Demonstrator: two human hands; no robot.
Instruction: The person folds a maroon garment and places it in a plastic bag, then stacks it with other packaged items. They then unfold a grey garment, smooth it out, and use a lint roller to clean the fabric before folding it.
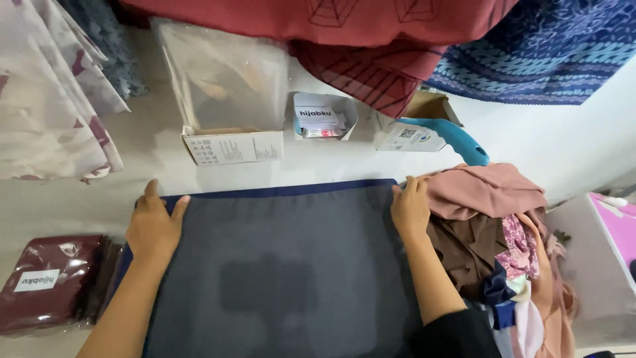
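A dark grey cloth (285, 265) with a navy edge lies spread flat on the table in front of me. My left hand (154, 222) presses flat on its far left corner, fingers together and thumb out. My right hand (411, 209) rests flat on its far right corner, next to a heap of cloths. Neither hand grips anything; both lie palm-down on the cloth.
A heap of pink, brown and patterned cloths (503, 225) sits at the right. A blue-handled tool (454, 138) lies beyond it. Cardboard boxes (232, 142) and clear bags stand at the back. A maroon packaged cloth (50, 282) lies at the left. Fabrics hang above.
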